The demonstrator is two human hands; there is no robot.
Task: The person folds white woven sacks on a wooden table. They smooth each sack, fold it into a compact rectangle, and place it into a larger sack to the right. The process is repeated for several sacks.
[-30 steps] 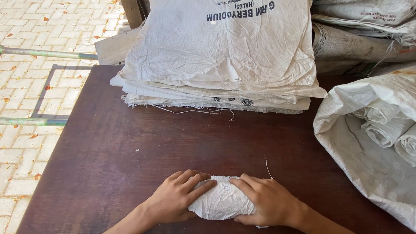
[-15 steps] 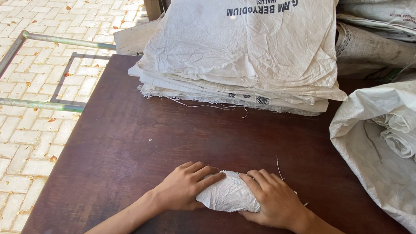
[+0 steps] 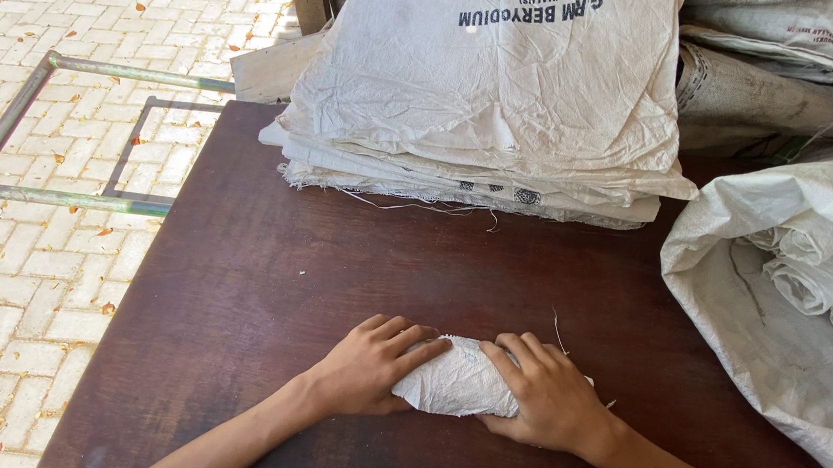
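Near the front edge of the table [image 3: 232, 278], both hands clamp a rolled white sack [image 3: 456, 378] lying flat on the wood. Left hand [image 3: 365, 365] covers its left end, right hand [image 3: 548, 396] its right, fingers curled over it; only the middle shows. At the back edge lies a stack of flat sacks [image 3: 488, 100]. An open bag [image 3: 778, 346] with rolls [image 3: 819, 279] is cut off at the right edge.

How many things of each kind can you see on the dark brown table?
Rolled white woven sack under the hands: 1
Rolled white woven sacks inside the open sack: 3 showing
Open white woven sack holding rolls: 1
Stack of flat white woven sacks: 1
Total: 6
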